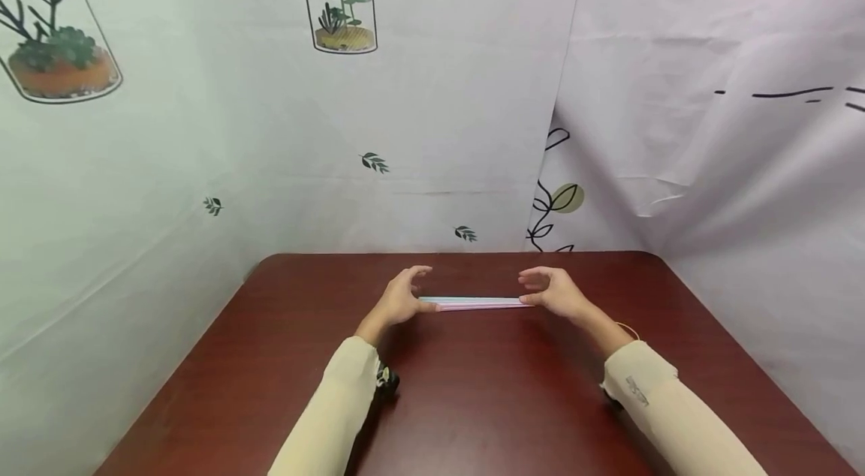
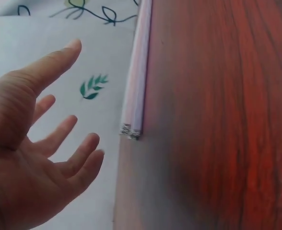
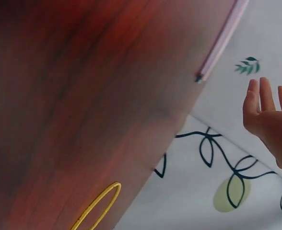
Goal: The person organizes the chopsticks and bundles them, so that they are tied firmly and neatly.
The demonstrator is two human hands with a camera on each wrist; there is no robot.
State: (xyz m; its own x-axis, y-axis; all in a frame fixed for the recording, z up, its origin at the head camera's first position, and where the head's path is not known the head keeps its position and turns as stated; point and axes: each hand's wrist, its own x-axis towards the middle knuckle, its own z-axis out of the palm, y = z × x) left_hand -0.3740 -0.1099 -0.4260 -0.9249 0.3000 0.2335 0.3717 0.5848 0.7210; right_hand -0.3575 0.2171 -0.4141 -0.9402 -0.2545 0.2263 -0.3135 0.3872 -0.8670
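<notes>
A thin bundle of pastel pencils (image 1: 480,303), pink, lilac and pale blue, lies crosswise toward the far side of the table. Silver ends of the pencils (image 2: 137,81) show in the left wrist view; in the right wrist view the pencils (image 3: 222,43) end in a dark tip. At the bundle's left end is my left hand (image 1: 403,298), fingers spread and thumb stretched out. My right hand (image 1: 562,293) is at the other end, its fingers loosely bent and apart. Both wrist views show the hands beside the pencils with nothing gripped.
The dark red-brown table (image 1: 473,401) has rounded far corners. White cloth (image 1: 439,108) printed with plants and jars hangs behind it and along both sides. A thin yellow bangle (image 3: 100,203) circles my right wrist.
</notes>
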